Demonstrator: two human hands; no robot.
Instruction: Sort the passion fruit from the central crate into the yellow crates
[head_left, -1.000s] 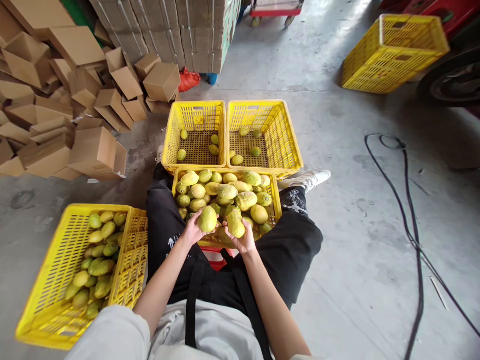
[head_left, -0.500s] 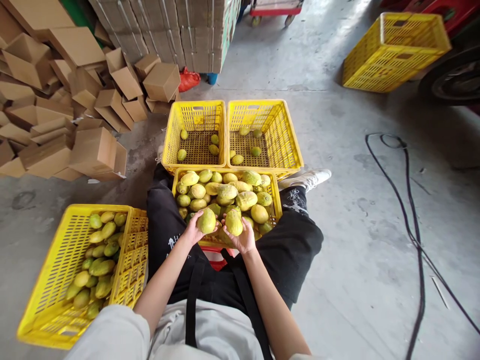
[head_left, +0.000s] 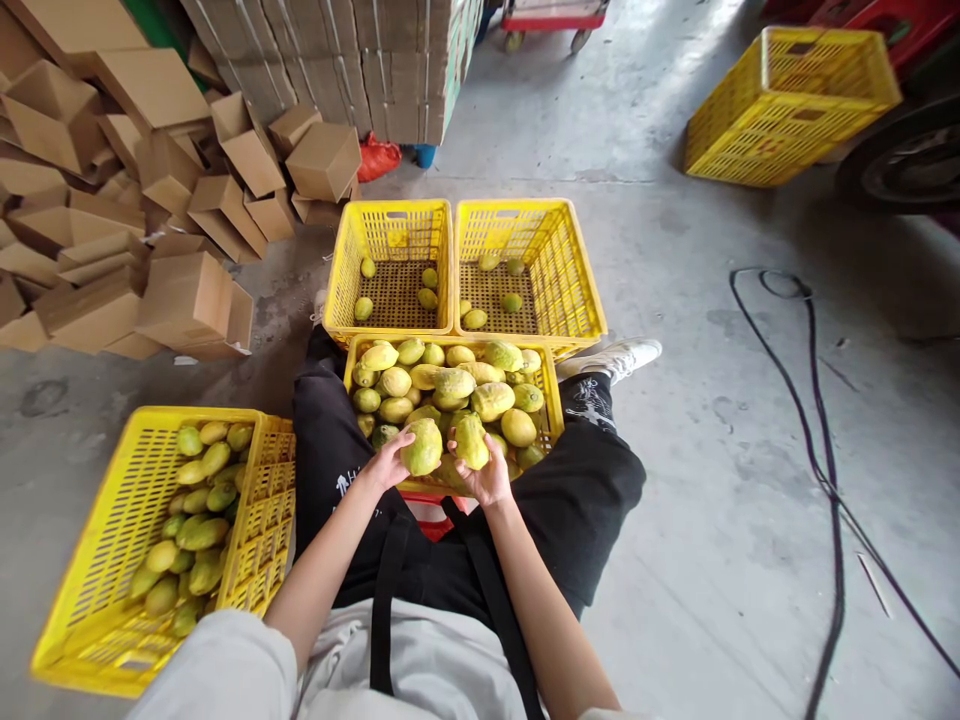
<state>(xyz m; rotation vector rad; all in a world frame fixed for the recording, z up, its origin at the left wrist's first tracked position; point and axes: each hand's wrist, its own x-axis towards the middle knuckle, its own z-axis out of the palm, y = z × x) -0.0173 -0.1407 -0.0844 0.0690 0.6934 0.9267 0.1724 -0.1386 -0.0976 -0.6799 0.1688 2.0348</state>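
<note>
My left hand (head_left: 389,459) is closed around a yellow-green papaya (head_left: 421,447), thumb on its upper side. In my right hand (head_left: 491,474) is another papaya (head_left: 472,442), also yellow-green, with the fingers wrapped round it. The two fruits are held side by side, slightly apart, above the near edge of a full yellow crate (head_left: 556,402) between my legs. Several papayas (head_left: 454,384) of mixed green and yellow are heaped in that crate. Just beyond it stand a left yellow crate (head_left: 339,270) and a right yellow crate (head_left: 589,285), each with a few papayas on the bottom.
At my left a tilted yellow crate (head_left: 82,560) holds several papayas. Cardboard boxes (head_left: 187,300) are piled at the far left, near stacked cartons (head_left: 322,70). A black cable (head_left: 829,440) lies on the floor at right. Another yellow crate (head_left: 780,120) stands at the back right.
The papaya in my left hand has moved slightly right and turned. The right-hand papaya has tilted a little. The crates and their fruit look unchanged.
</note>
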